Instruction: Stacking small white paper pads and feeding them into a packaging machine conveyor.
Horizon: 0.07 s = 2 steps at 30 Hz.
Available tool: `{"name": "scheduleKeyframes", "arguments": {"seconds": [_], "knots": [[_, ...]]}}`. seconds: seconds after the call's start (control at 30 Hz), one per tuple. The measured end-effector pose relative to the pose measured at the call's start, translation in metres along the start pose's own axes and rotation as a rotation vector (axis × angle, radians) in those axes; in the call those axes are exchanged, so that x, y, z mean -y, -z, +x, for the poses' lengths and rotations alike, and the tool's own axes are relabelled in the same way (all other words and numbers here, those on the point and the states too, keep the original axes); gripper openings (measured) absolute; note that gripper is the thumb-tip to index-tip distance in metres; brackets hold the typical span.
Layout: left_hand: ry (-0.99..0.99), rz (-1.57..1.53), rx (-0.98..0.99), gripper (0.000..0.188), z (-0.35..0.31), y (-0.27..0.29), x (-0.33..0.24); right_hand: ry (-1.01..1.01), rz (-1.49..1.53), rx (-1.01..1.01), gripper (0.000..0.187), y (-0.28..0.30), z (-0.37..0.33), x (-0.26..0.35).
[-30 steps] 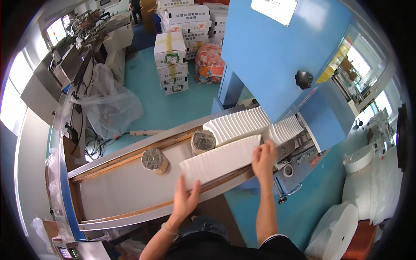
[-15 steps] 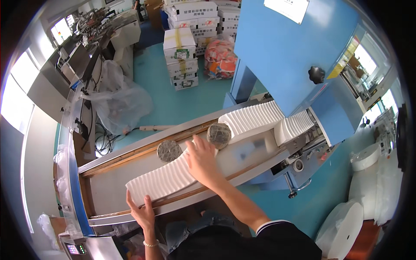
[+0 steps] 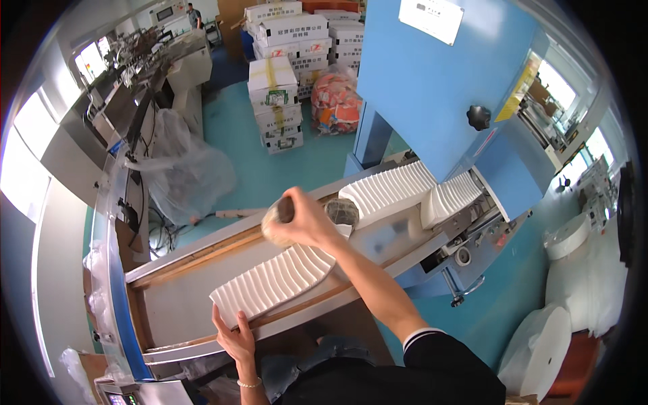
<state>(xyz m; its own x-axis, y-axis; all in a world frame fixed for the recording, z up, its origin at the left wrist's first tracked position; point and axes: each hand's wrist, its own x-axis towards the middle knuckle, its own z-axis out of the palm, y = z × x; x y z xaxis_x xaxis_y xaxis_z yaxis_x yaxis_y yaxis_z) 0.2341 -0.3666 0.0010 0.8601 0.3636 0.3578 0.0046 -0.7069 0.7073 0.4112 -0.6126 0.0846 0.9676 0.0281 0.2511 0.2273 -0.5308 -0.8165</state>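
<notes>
A row of white folded stacks (image 3: 270, 283), ridged across the top, lies slantwise in a long shallow tray (image 3: 182, 307). My left hand (image 3: 236, 341) touches its near left end with fingers apart. Above the row's far end, my right hand (image 3: 307, 219) is closed around a round weight (image 3: 273, 233), tilted and off the tray. A second round weight (image 3: 342, 212), grey and wrapped-looking, sits just right of that hand, against another white ridged row (image 3: 391, 189). This row runs right toward the blue machine (image 3: 439, 88).
The tray has a metal rim (image 3: 287, 324) and wooden inner strips. Past it are clear plastic sheeting (image 3: 185, 169), stacked white cartons (image 3: 273, 88) and a bag of orange-and-white scraps (image 3: 335, 101). Large white rolls (image 3: 533, 358) stand at right. A person (image 3: 194, 17) stands far back.
My right hand has left the white row and lifted the left round weight off the tray. The row's left end sits slightly further right, with my left hand still at it.
</notes>
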Motion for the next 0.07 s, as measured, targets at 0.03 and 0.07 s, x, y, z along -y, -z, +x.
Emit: {"name": "scheduleKeyframes", "arguments": {"seconds": [0.03, 0.07], "knots": [[0.066, -0.016, 0.045, 0.054, 0.0, 0.0043, -0.0024, -0.011, 0.078, 0.011, 0.063, 0.0202, -0.0078, 0.0009], [0.126, -0.037, 0.095, 0.054, 0.0062, 0.0066, -0.0077, -0.018, 0.067, 0.015, 0.063, 0.0223, -0.0091, -0.0013]]}}
